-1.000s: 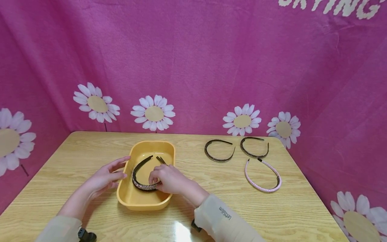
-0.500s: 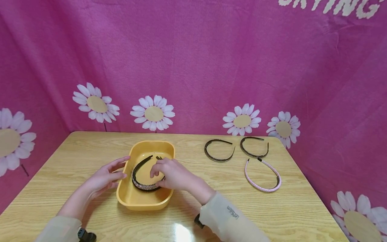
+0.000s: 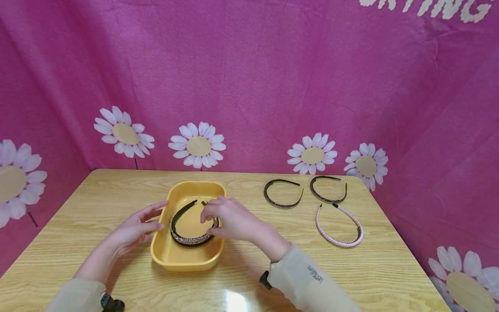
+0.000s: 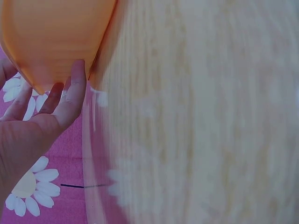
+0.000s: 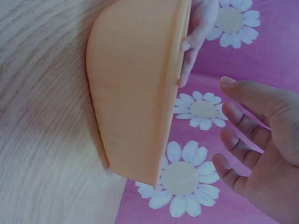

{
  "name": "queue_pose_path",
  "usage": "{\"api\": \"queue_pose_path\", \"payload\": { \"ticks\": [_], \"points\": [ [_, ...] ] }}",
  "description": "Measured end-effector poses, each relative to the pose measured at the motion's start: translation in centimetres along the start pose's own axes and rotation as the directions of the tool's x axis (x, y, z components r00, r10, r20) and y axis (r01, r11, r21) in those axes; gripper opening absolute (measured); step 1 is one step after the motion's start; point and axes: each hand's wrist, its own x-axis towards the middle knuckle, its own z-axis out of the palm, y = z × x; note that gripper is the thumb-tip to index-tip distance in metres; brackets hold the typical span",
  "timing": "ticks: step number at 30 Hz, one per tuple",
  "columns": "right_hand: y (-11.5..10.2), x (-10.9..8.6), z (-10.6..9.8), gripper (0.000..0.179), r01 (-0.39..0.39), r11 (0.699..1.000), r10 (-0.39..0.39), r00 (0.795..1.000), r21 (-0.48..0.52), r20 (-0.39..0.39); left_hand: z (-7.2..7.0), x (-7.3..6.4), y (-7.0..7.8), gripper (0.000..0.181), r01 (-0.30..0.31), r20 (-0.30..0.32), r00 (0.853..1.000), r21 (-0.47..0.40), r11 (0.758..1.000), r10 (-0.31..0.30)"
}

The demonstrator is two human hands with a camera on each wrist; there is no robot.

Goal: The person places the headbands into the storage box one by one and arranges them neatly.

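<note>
A yellow plastic tray (image 3: 189, 263) stands left of centre on the table. In it lies a dark headband with a glittery, stone-set band (image 3: 189, 241), its tips pointing to the far end; my right hand hides part of its right side. My left hand (image 3: 132, 228) touches the tray's left wall with fingers extended, which also shows on the orange-looking side (image 4: 56, 42) in the left wrist view. Over the tray's right rim is my right hand (image 3: 234, 219). In the right wrist view that hand (image 5: 261, 140) has loosely bent fingers apart from one another, with nothing between them.
On the right of the wooden table (image 3: 273, 260) lie a dark headband (image 3: 281, 206), another dark headband (image 3: 323, 198) and a pink headband (image 3: 339, 245) close below it. A magenta curtain (image 3: 249, 86) with white daisies hangs behind the table.
My right hand has drawn up and to the right, from the headband's front towards the tray's right rim, uncovering more of the glittery band. The left hand stays at the tray.
</note>
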Motion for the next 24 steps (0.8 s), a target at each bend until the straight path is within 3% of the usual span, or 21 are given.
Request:
{"api": "queue_pose_path", "payload": {
  "ticks": [14, 24],
  "points": [
    [0.6, -2.2, -2.6, 0.022, -0.029, 0.999, 0.031, 0.998, 0.025, -0.050, 0.0, 0.0, 0.0, 0.072, 0.007, -0.004, 1.000, 0.006, 1.000, -0.007],
    [1.9, -4.3, -4.4, 0.021, -0.036, 0.999, 0.038, 0.988, 0.012, -0.151, 0.0, 0.1, 0.1, 0.073, 0.022, -0.004, 1.000, 0.009, 1.000, -0.022]
  ]
}}
